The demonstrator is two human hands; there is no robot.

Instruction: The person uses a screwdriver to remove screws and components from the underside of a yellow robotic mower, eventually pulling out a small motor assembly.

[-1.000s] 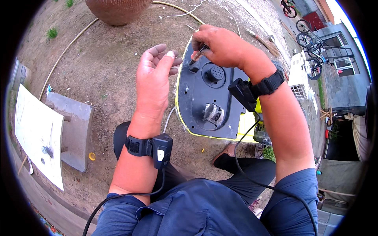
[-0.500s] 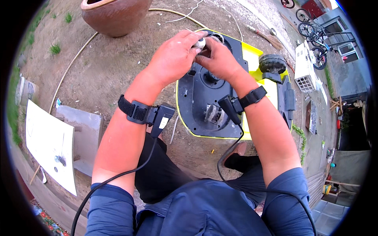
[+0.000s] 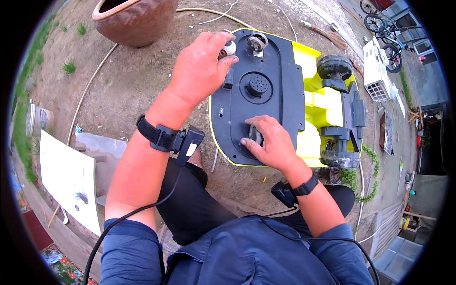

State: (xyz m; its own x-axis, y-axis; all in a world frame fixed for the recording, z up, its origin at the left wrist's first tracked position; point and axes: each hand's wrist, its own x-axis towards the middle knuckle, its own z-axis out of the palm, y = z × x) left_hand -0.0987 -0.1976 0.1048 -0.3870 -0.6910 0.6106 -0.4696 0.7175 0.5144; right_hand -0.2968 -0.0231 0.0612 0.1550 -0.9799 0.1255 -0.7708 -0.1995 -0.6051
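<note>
An upturned yellow ride-on toy (image 3: 319,107) lies in front of me, its dark grey base plate (image 3: 285,85) facing up. My left hand (image 3: 197,66) is closed on a small round white thing with a brown end (image 3: 228,49), held at the plate's far left edge; its kind is unclear. Lower on the plate, my right hand (image 3: 270,145) has thumb and fingers around a worn caster wheel (image 3: 255,136), partly hidden by them. A second caster wheel (image 3: 257,42) stands uncovered at the far end. Between the two sits a round perforated knob (image 3: 257,85).
Two large black wheels (image 3: 334,67) are on the toy's right side. A brown clay pot (image 3: 137,21) stands at the far left, beside a hose (image 3: 90,80). A white board (image 3: 66,175) leans at left. A broom (image 3: 332,37) and a white crate (image 3: 377,71) lie at right.
My hands have come apart. The right hand has left the small round thing and moved down to the near caster wheel; the left hand keeps the thing and has shifted slightly left.
</note>
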